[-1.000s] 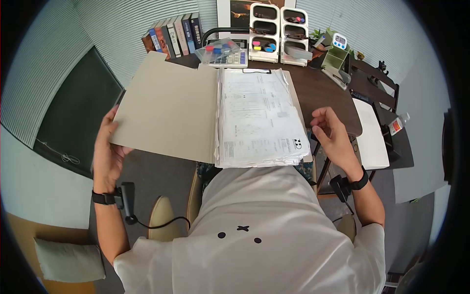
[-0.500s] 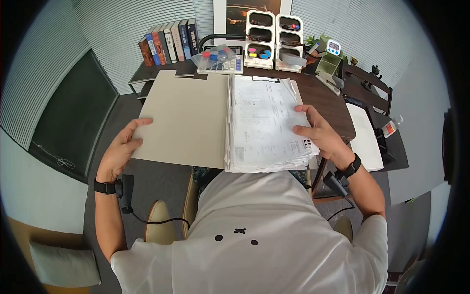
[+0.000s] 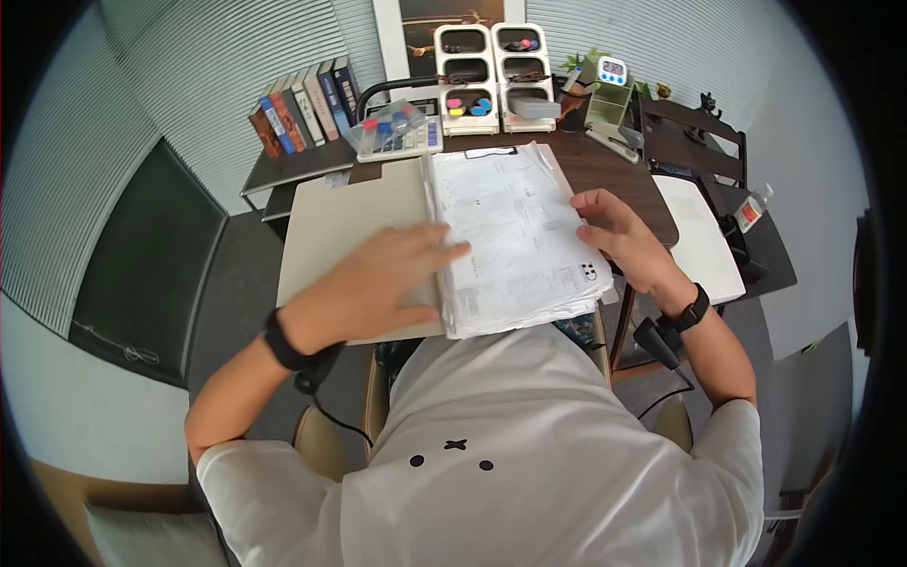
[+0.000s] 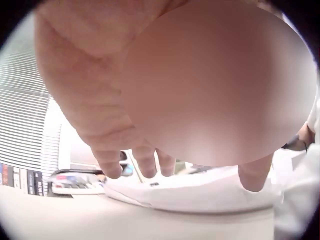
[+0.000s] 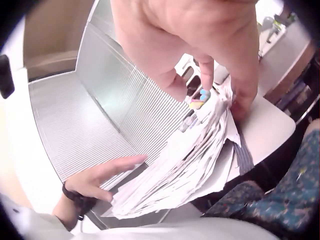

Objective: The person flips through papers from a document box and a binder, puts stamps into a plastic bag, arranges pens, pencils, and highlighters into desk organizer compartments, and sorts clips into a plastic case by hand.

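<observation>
A beige folder (image 3: 326, 213) lies opened out in front of me, its cover to the left. On its right side is a thick stack of printed papers (image 3: 510, 217) with uneven edges, under a black clip (image 3: 491, 152) at the top. My left hand (image 3: 373, 283), blurred, is over the cover with fingers spread, the fingertips overlapping the stack's left edge. Nothing is in its grasp. At the stack's right edge, my right hand (image 3: 628, 241) holds the papers with bent fingers. In the right wrist view, some of its fingers (image 5: 240, 107) go behind the sheets.
Behind the folder stand white organizers (image 3: 468, 80) with markers, a calculator (image 3: 402, 140) under a clear bag, and a row of books (image 3: 302, 109). A stapler (image 3: 612, 142) and timer (image 3: 612, 71) are at the back right. A bottle (image 3: 751, 208) stands farther right.
My left hand has left the cover's outer edge and swung right, over the cover to the stack. The cover has lowered. My right hand came to the papers, then drew back to their edge.
</observation>
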{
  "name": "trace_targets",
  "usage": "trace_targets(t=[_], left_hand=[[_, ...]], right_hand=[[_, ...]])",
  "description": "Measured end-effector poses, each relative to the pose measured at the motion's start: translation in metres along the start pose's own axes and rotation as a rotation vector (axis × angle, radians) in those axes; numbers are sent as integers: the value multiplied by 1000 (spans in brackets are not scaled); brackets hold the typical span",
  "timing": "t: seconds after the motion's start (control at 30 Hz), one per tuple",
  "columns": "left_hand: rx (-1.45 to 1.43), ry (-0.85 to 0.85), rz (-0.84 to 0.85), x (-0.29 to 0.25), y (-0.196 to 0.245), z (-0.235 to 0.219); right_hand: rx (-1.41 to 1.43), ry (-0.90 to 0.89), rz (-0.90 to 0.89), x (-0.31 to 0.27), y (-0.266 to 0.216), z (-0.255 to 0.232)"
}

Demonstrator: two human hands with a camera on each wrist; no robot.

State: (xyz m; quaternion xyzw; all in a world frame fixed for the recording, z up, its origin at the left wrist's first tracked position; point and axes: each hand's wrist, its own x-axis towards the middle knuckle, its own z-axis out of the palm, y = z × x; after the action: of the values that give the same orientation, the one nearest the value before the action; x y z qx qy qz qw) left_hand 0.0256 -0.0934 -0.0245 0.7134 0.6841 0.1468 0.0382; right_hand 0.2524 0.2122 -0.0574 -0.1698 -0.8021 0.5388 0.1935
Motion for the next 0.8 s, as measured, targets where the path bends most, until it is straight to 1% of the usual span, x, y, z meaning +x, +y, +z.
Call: trace_targets(t=[0.03, 0.07, 0.1, 0.13, 0.2, 0.23, 0.27, 0.33, 0.37, 0.4, 0.43, 0.47, 0.53, 0.57, 0.63, 0.67, 0.73, 0.77, 0.8], left_hand=[[34, -85, 4, 12, -5, 18], [67, -172, 11, 22, -8, 26], [35, -221, 20, 29, -13, 26], [35, -240, 41, 33, -15, 24], [-78, -246, -56, 35, -13, 18], [-64, -282, -83, 34, -12, 16], [-59, -294, -76, 34, -12, 16], [-118, -260, -92, 34, -10, 16], [-108, -269, -82, 36, -8, 13], [-92, -287, -109, 38, -6, 10], [-75, -307, -135, 41, -2, 7], [-70, -324, -122, 43, 6, 2], [298, -231, -58, 47, 27, -7], [298, -245, -51, 52, 36, -4], [186, 2, 76, 63, 55, 5], [191, 0, 80, 67, 56, 9], [44, -92, -74, 76, 54, 17], [47, -101, -65, 79, 51, 14], [95, -80, -123, 81, 42, 7]], right_hand=[[134, -28, 123, 3, 0, -3], [272, -53, 245, 5, 1, -5], [361, -61, 239, 6, 2, -2], [374, -36, 248, 6, -2, 0], [329, -81, 252, 5, -10, 2], [363, -92, 267, 7, -9, 5], [374, -81, 269, 10, -7, 5], [291, -326, 335, 17, -5, 2], [280, -296, 382, 20, -6, 3], [292, -282, 381, 23, -4, 3], [353, -272, 350, 27, -1, 2], [414, -260, 321, 28, 0, 2], [483, -224, 322, 29, -2, 3], [524, -219, 338, 31, 1, 3], [548, -190, 351, 32, 3, 4], [551, -186, 347, 33, 6, 4], [510, -214, 382, 34, 9, 1], [520, -204, 382, 30, 8, -2], [506, -194, 369, 26, 5, -6]])
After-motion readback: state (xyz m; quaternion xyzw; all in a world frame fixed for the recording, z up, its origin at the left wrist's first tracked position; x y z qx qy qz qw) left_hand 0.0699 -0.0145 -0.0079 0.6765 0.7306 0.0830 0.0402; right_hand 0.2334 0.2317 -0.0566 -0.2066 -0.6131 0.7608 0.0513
